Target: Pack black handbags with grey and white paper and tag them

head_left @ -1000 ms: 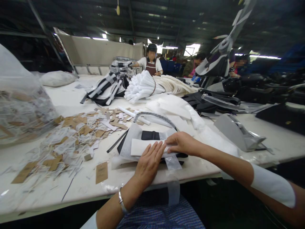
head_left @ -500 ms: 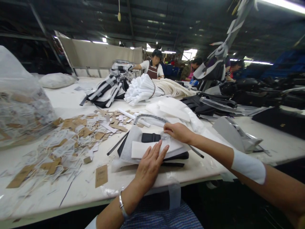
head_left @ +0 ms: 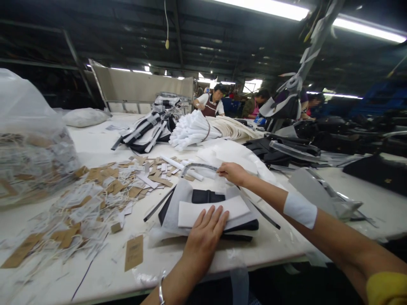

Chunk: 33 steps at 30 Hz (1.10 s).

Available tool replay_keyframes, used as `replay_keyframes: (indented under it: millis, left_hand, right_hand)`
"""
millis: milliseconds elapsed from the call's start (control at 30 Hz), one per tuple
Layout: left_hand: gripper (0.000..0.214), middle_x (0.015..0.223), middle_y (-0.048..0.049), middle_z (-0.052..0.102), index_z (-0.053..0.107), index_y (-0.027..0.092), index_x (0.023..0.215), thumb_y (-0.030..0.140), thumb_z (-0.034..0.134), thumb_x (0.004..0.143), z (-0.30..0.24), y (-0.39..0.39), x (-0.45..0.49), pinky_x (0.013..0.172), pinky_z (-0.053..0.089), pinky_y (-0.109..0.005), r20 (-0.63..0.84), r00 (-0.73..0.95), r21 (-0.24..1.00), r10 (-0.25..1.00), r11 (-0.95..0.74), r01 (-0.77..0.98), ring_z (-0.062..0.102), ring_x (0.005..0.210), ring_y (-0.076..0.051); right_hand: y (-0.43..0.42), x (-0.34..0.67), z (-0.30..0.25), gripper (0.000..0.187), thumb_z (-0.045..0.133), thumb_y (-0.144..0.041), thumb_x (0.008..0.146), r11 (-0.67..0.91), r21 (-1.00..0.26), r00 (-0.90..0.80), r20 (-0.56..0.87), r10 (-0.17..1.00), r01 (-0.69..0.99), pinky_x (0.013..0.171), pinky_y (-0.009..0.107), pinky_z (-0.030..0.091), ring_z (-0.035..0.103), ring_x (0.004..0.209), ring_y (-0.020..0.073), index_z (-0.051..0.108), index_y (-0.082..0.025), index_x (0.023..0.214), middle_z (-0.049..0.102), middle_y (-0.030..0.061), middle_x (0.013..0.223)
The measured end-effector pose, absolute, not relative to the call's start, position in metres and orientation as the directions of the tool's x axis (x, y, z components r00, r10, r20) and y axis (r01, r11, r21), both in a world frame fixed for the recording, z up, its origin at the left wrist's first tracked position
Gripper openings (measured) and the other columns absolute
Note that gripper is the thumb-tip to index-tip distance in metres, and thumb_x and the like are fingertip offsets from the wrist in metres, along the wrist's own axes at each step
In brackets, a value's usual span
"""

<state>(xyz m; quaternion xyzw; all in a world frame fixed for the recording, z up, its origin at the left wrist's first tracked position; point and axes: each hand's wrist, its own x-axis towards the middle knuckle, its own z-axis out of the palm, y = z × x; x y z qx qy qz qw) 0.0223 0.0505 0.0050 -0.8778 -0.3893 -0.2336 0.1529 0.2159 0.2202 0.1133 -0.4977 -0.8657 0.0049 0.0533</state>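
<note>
A black handbag (head_left: 164, 210) lies in front of me, partly covered by thin white wrapping sheet (head_left: 178, 195), with a black strap piece (head_left: 208, 196) showing. Across it rests a white foam strip (head_left: 190, 214). My left hand (head_left: 203, 235) is spread flat, fingertips on this strip. The fingers of my right hand (head_left: 233, 173) are pinched at the right end of the film-wrapped bag handle (head_left: 199, 166); a bit of clear film (head_left: 220, 185) hangs just below them. Dark strap ends (head_left: 159, 204) stick out on both sides.
Many loose tags (head_left: 104, 186) spread over the left of the table, beside a large clear bag of tags (head_left: 32, 148). Behind lie a white foam bundle (head_left: 193, 129) and wrapped black straps (head_left: 146, 129). More black bags (head_left: 282, 148) are at right. A co-worker (head_left: 213, 101) is across the table.
My left hand has slid slightly down the foam strip, which now lies more tilted. My right hand remains at the handle, now a little clear of the strap piece. The camera view has shifted upward.
</note>
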Motion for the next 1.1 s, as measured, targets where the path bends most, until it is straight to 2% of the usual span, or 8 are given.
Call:
replay_keyframes:
  millis: [133,333,867,1100]
  left_hand:
    - [0.050,0.154,-0.0031,0.041,0.036,0.020,0.150,0.013,0.029,0.101,0.004,0.052,0.023,0.110,0.042,-0.040,0.541,0.595,-0.097,0.595,-0.658,0.746,0.043,0.139,-0.023]
    - [0.050,0.154,-0.0028,0.042,0.036,0.020,0.150,0.014,0.027,0.102,0.003,0.052,0.023,0.111,0.040,-0.039,0.566,0.576,-0.078,0.590,-0.658,0.749,0.044,0.138,-0.023]
    - [0.052,0.153,-0.0017,0.042,0.036,0.021,0.150,0.010,0.032,0.100,0.003,0.052,0.023,0.111,0.042,-0.040,0.556,0.582,-0.077,0.593,-0.661,0.746,0.043,0.139,-0.022]
    - [0.053,0.152,-0.0022,0.044,0.037,0.020,0.150,0.007,0.031,0.099,0.004,0.052,0.023,0.110,0.043,-0.040,0.564,0.587,-0.094,0.581,-0.661,0.744,0.045,0.138,-0.022]
  right_hand:
    - [0.230,0.213,0.110,0.020,0.059,-0.022,0.092,0.474,-0.021,-0.470,0.085,0.878,0.881,0.082,0.022,0.046,0.067,0.098,0.0183,0.077,-0.021,0.101,0.073,0.0071,0.109]
    - [0.234,0.215,0.111,0.025,0.053,-0.026,0.095,0.428,0.030,-0.429,0.102,0.898,0.903,0.080,0.025,0.046,0.070,0.093,0.0209,0.075,-0.021,0.106,0.077,0.0086,0.099]
    - [0.232,0.224,0.136,0.013,0.065,-0.025,0.088,0.440,0.069,-0.445,0.196,0.874,0.895,0.076,0.024,0.044,0.069,0.086,0.0184,0.075,-0.021,0.096,0.077,0.0046,0.092]
    - [0.235,0.220,0.147,0.018,0.057,-0.026,0.093,0.408,0.157,-0.437,0.282,0.854,0.899,0.069,0.027,0.040,0.067,0.082,0.0215,0.073,-0.019,0.097,0.076,0.0084,0.091]
